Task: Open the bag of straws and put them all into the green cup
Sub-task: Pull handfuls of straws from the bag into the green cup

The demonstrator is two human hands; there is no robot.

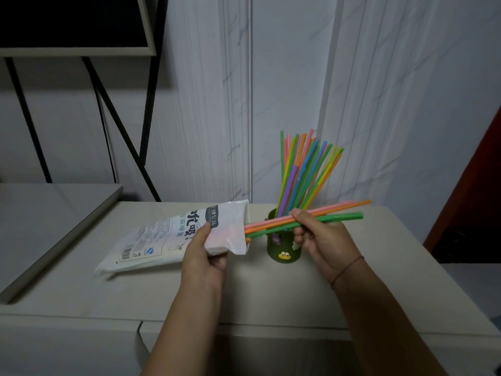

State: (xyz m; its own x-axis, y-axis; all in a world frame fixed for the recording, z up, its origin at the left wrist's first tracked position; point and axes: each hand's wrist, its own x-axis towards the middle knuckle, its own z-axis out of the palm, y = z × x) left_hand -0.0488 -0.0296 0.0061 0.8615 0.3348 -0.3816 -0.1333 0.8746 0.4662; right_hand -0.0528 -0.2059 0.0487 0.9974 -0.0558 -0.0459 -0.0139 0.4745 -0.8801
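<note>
A white plastic straw bag (162, 240) lies tilted on the pale tabletop, its open mouth raised toward the right. My left hand (204, 253) grips the bag near that mouth. My right hand (320, 237) pinches a few straws (341, 211), green, pink and orange, held level, with their left ends still at the bag's mouth. Behind them stands the green cup (282, 248) with a small frog face on its front. Several coloured straws (306, 172) stand fanned out in the cup.
The pale table (271, 294) ends at a front edge close to me. A flat grey board (54, 221) lies at the left. A black metal frame (113, 118) stands against the marbled wall behind.
</note>
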